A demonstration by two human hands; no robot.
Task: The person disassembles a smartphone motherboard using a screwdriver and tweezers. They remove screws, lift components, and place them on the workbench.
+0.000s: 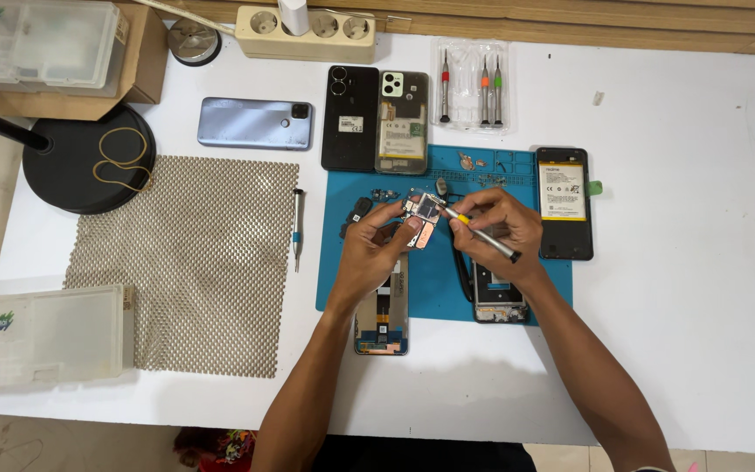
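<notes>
The left hand (376, 249) grasps a small circuit board (423, 212), partly hidden; the right hand (502, 229) grips a screwdriver (482, 234) over the blue mat (434, 288) on the white table (692, 306).

A clear screwdriver package (471, 85) lies above the blue mat (517, 163); a white-yellow battery label (562, 190) sits right of it.

a blue phone (255, 122) lies face down above a mesh mat (190, 262); a power strip (306, 33) sits at the tabletop (701, 288) edge.
</notes>
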